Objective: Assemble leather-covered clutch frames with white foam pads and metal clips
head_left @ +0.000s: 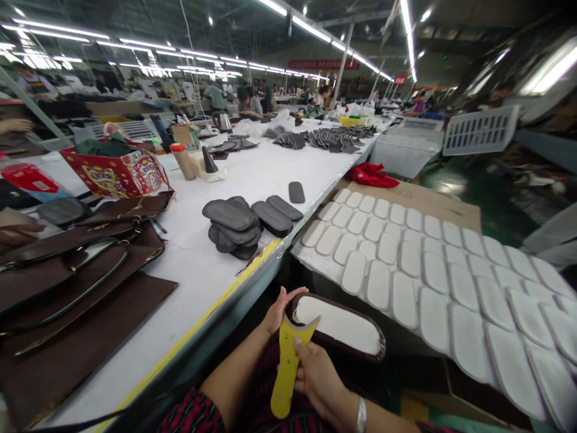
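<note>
My left hand [278, 310] grips the near-left end of a long oval piece [342, 325], white on its face with a dark brown leather-like edge. That edge looks gathered into folds at the right end. In my right hand [318, 370] is a flat yellow hand tool [287, 367] with a concave, forked end and a rounded handle. The thumb presses on its face, and the forked end lies over the left part of the oval piece. My left fingers are partly hidden behind the piece.
Rows of white oval pads [435, 270] cover a board at right. On the white table [216, 288] lie stacked dark oval pads [232, 225] and brown leather pieces [85, 264]. Behind are a red patterned bag [115, 171], an orange-capped bottle [183, 161] and a red cloth [372, 175]. People work farther back.
</note>
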`<state>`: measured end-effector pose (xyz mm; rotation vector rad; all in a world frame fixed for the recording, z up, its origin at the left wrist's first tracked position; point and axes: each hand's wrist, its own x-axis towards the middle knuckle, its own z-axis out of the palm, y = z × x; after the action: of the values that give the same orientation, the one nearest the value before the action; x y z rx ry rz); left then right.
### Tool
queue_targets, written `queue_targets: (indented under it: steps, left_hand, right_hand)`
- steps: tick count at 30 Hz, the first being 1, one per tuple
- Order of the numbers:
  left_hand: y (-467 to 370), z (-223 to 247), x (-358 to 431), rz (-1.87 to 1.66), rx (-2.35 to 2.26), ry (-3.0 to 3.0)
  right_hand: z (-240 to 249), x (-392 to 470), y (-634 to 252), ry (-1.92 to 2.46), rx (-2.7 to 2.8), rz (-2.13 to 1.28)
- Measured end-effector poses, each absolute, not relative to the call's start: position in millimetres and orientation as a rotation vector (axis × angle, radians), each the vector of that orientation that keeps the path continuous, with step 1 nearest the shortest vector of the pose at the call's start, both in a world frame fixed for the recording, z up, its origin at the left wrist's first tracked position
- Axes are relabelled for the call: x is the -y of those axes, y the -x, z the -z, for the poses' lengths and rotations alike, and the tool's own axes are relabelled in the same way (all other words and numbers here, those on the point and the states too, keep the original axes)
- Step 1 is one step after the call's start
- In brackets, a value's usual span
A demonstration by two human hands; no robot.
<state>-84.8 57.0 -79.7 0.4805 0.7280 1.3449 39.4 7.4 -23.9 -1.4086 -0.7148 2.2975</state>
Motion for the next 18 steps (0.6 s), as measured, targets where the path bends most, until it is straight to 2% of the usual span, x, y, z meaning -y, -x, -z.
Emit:
queue_targets:
  steps: [7,18]
  left_hand:
    - [91,69,-78,-1.092,-1.013,-0.741]
    - [76,57,-77,-1.087,-1.354,-1.023]
  right_hand:
    - [28,-7,-38,1.154,0.489,-2.349]
    - [32,-1,-49,1.213,0.342,-2.399]
